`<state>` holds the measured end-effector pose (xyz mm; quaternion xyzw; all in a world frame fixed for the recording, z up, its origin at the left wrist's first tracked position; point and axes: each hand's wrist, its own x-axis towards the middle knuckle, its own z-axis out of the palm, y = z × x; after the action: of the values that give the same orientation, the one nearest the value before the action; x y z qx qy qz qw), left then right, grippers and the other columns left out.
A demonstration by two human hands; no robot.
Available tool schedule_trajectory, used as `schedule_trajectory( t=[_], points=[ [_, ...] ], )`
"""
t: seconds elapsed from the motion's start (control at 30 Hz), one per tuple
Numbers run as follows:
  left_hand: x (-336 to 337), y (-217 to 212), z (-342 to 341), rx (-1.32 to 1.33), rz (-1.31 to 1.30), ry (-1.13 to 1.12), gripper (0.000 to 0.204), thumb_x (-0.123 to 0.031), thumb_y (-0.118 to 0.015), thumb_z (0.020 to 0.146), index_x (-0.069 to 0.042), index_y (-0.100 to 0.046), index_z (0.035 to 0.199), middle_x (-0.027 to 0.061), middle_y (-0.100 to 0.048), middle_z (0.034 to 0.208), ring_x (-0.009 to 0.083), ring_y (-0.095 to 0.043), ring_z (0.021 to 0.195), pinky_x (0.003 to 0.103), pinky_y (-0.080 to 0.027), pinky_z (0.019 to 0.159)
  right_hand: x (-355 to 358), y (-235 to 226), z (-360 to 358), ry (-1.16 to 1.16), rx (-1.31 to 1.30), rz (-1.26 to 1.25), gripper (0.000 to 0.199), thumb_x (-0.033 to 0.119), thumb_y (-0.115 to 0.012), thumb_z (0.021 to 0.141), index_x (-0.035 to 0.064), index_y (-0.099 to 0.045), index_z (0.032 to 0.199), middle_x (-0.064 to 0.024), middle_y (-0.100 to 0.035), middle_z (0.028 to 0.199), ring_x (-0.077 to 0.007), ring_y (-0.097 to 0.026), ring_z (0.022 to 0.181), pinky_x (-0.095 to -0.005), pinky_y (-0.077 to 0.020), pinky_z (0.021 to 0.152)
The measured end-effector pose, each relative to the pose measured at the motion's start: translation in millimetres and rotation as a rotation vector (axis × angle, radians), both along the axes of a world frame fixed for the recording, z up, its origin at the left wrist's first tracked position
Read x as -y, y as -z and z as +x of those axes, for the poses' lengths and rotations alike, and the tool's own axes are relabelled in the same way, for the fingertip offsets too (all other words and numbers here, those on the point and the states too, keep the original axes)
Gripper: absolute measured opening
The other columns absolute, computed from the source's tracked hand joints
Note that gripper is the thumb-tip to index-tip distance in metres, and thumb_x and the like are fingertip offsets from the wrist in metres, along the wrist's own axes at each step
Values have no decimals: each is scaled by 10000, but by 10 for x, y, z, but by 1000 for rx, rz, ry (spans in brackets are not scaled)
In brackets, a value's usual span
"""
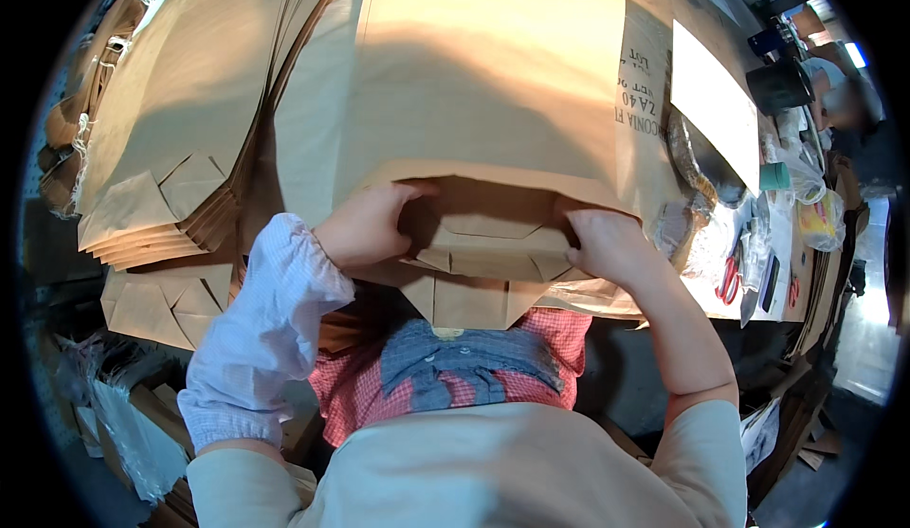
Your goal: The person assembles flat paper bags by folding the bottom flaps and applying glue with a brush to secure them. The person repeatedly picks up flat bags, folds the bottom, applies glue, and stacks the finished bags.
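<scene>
While the stack of flat brown paper bags lies fanned at the far left of the bench, with more folded bags just below it at the near left edge, both hands work on a single large brown paper bag in the middle. This bag lies flat and runs from the person's chest toward the far side, its folded bottom end nearest the body. The left hand, in a pale checked sleeve cover, has its fingers curled together around the left edge of the folded bottom, thumb tucked under the flap. The right hand, bare-armed, is clamped on the right edge of the same fold, fingers pressed over the paper. Right of the bag, a white sheet rests on printed brown paper, a dark cup stands at the far right, and red-handled scissors lie near clear plastic wrapping along the right edge.
</scene>
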<state>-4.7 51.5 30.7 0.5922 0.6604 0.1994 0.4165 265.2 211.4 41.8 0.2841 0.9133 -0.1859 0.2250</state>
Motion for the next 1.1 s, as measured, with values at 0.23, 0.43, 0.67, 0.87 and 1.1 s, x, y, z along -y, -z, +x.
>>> schedule_trajectory(
  t=[0.23, 0.43, 0.67, 0.87, 1.1],
  points=[
    [-167, 66, -17, -90, 139, 167, 450, -43, -668, 643, 15, -648, 1089, 189, -595, 1191, 339, -600, 1043, 361, -478, 905, 239, -113, 44, -310, -344, -29, 132, 137, -670, 712, 29, -645, 785, -133, -624, 798, -318, -615, 779, -413, -497, 683],
    [-287, -38, -3, -54, -228, 6, 275, -114, -721, 692, -7, -695, 944, 171, -658, 968, 306, -649, 902, 363, -511, 805, -117, 47, -243, -1, -128, -33, 179, 168, -654, 790, -6, -623, 762, -202, -629, 788, -373, -612, 779, -448, -487, 711],
    [-170, 379, 201, -333, 156, -179, 134, -97, -641, 773, 36, -649, 760, 215, -633, 747, 367, -629, 715, 423, -494, 660, -108, 83, -111, 16, -16, -133, 242, 232, -655, 828, 32, -643, 965, -186, -658, 932, -358, -634, 879, -437, -493, 769],
    [-236, 442, 175, -400, 174, -113, 145, -99, -628, 782, 43, -647, 760, 225, -627, 733, 377, -623, 731, 432, -489, 669, -230, 167, -245, -60, 223, -103, 201, 247, -689, 789, 52, -694, 837, -148, -684, 845, -340, -655, 835, -421, -510, 736],
    [-230, 114, 115, -153, -43, -33, 434, -279, -789, 731, 37, -626, 981, 210, -647, 890, 348, -635, 838, 396, -494, 743, 56, -435, 305, -89, -644, 236, 117, 159, -700, 743, 70, -689, 818, -107, -635, 745, -292, -636, 681, -400, -501, 612]
  ],
)
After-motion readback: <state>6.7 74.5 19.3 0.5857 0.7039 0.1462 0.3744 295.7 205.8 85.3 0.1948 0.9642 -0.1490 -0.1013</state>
